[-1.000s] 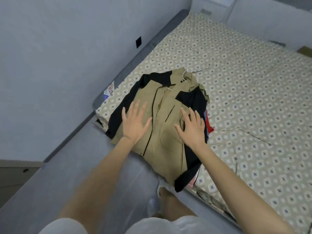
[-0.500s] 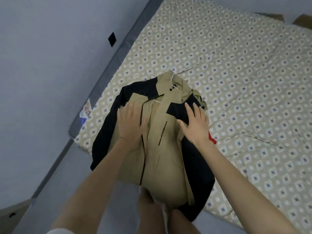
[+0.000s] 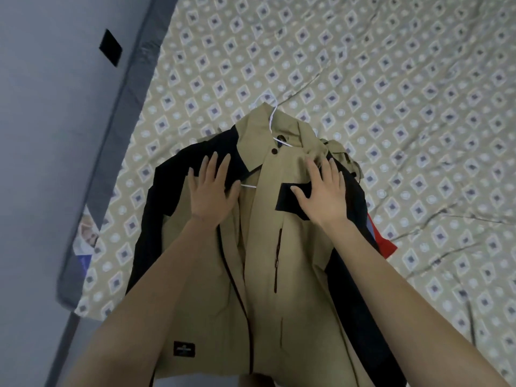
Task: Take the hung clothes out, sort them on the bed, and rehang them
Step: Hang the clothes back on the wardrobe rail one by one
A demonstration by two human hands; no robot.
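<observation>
A tan and black jacket (image 3: 268, 247) lies face up on the bed (image 3: 391, 107), on top of a pile of other clothes. A white wire hanger (image 3: 275, 118) sticks out of its collar. My left hand (image 3: 212, 191) rests flat on the jacket's left shoulder, fingers straight and spread. My right hand (image 3: 321, 191) lies flat on the right chest over a black patch, fingers straight. A red garment (image 3: 384, 241) peeks out from under the jacket's right side.
The bed has a beige sheet with a diamond pattern and a grey mattress edge (image 3: 122, 107) along the grey wall (image 3: 42, 135) on the left. A small printed item (image 3: 86, 233) lies at the mattress corner. Open sheet stretches to the right and beyond the pile.
Both hands have slid up the jacket from its middle toward the shoulders and collar. The view has come closer to the bed.
</observation>
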